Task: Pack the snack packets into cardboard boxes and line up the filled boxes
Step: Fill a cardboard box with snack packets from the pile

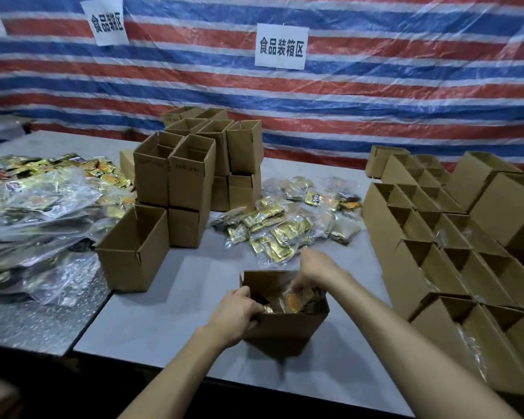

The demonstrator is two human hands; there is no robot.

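Open box (285, 316) sits front-centre on tabletop (164, 313), near the edge, part-filled. My left hand (239, 309) fingers clamp its near-left rim; right hand (313, 267) fingers pinch a packet (294, 300) inside. Risk: I overstuff, packet springs out, or box tips w/o left grip. Counts: 1 box in work, 1 spare box (133, 249) at left, approx 12+ lined-up boxes (421, 261) at right; loose packets (282, 228) too many to count.

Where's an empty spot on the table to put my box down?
Best is the bare table between the lone open box and the box being filled. A smaller strip lies behind the loose packets. The bagged heap on the left and box rows on the right are crowded.
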